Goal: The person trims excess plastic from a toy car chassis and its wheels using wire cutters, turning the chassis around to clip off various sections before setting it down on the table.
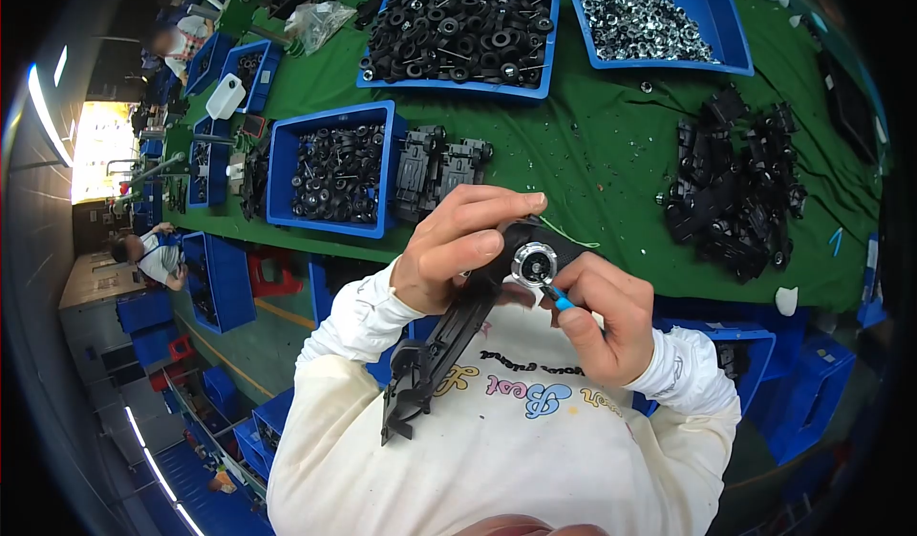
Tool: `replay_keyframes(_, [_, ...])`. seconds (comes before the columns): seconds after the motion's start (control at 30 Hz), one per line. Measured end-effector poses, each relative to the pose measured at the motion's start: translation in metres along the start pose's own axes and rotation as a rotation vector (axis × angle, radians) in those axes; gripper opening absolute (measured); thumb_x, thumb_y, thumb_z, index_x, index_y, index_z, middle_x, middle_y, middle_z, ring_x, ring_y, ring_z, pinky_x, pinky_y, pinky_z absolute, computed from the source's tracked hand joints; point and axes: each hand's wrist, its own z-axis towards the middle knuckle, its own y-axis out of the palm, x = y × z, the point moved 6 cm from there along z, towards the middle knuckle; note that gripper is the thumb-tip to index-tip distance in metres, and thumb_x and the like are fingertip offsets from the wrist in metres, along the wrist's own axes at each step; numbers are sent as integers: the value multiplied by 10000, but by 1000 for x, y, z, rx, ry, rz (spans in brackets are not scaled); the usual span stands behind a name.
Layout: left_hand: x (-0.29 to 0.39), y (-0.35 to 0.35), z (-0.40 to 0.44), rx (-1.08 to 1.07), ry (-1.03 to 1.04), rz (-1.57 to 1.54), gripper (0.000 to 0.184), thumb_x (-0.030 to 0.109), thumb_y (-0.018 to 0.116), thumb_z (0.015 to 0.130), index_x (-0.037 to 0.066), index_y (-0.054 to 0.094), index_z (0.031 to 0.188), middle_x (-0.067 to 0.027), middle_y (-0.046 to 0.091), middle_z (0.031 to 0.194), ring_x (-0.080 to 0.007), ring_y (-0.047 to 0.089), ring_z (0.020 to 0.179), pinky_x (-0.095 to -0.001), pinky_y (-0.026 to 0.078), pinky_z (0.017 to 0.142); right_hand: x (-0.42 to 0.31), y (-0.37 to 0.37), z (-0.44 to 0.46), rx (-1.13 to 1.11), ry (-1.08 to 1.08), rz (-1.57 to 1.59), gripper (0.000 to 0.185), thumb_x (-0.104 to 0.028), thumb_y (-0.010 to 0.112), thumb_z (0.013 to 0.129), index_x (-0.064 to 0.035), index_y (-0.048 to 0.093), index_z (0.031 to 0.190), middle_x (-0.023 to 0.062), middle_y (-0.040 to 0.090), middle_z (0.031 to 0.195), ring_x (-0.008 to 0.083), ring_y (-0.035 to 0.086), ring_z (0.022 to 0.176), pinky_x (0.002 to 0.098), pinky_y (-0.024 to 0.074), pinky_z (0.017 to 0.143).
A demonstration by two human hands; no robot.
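My left hand (457, 245) is closed around a long black plastic toy car chassis (444, 350), which hangs tilted in front of my shirt. At the chassis's upper end a wheel with a chrome rim (534, 266) faces up. My right hand (611, 321) pinches a small blue-and-black tool (560, 298); its dark end reaches the wheel's rim. What kind of tool it is I cannot make out. A thin green strand (571, 235) shows just beyond my left fingertips.
Blue bins hold black tyres (458, 39), chrome rims (640, 20) and small wheels (339, 173). Black chassis (441, 168) lie beside the wheel bin, and more are heaped (735, 187) at right on the green table cover (602, 144). Other people work at far left.
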Motion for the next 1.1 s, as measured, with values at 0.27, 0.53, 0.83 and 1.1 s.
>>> replay_keyframes(0.27, [-26,-13,-7,-301,-652,-453,487,-189,491,812,27,656,1216,-212,598,1312,-300,595,1223,-360,513,975,1,-8,3,-120,-137,-39,359,-272,666,932,10,550,743,136,580,796,228,536,564,310,461,491])
replay_keyframes(0.53, [7,5,0,-248,-949,-754,689,228,650,849,39,370,1449,-121,476,1328,-178,545,1144,-296,481,908,-1,-9,2,-167,-118,-90,338,-272,678,916,3,555,762,134,559,812,253,536,580,328,470,510])
replay_keyframes(0.83, [6,-1,7,-128,-757,-409,483,176,683,885,52,539,1329,-115,515,1269,-199,528,1155,-321,482,886,4,0,-3,-83,106,-65,360,-308,670,929,17,560,820,140,524,810,287,507,665,365,435,583])
replay_keyframes(1.1, [4,-2,5,-136,-798,-312,499,282,694,882,2,561,1273,-191,510,1323,-265,486,1257,-386,383,1062,8,-3,-1,-68,-6,-229,327,-293,684,913,-7,578,793,122,506,714,297,476,632,379,396,557])
